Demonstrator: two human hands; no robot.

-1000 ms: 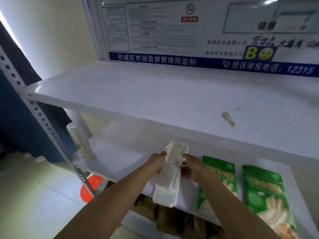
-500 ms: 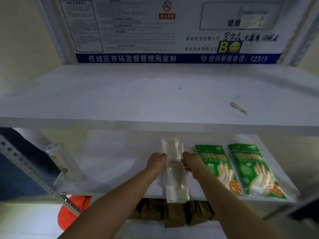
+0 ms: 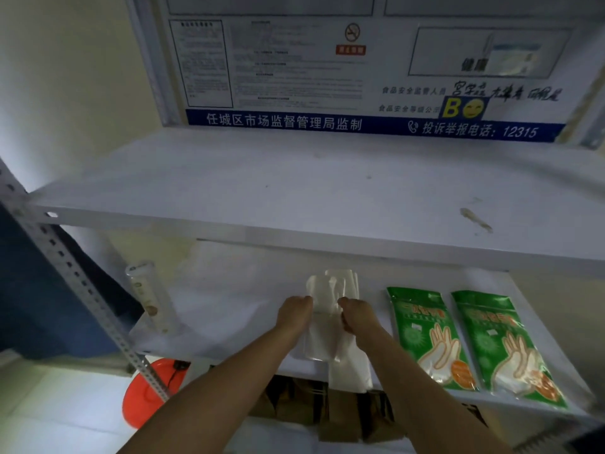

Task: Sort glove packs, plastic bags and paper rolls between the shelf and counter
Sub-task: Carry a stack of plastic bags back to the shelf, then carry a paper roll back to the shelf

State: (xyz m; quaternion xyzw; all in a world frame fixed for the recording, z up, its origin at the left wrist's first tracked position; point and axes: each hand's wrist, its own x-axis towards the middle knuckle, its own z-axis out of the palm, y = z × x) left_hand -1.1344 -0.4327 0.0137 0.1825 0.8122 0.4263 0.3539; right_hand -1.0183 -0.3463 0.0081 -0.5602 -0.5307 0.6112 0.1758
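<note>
A stack of clear plastic bags lies on the middle shelf, its near end hanging over the front edge. My left hand grips the stack's left side and my right hand grips its right side. To the right, two green glove packs lie flat side by side on the same shelf. A wrapped paper roll lies at the shelf's left end.
The white top shelf overhangs the middle one and carries a small stain at the right. A perforated metal post slants down the left. Brown paper bags sit below; an orange basin is on the floor.
Both hands have carried the plastic bags from in front of the shelf edge down onto the middle shelf. The view has shifted left to right and then closer.
</note>
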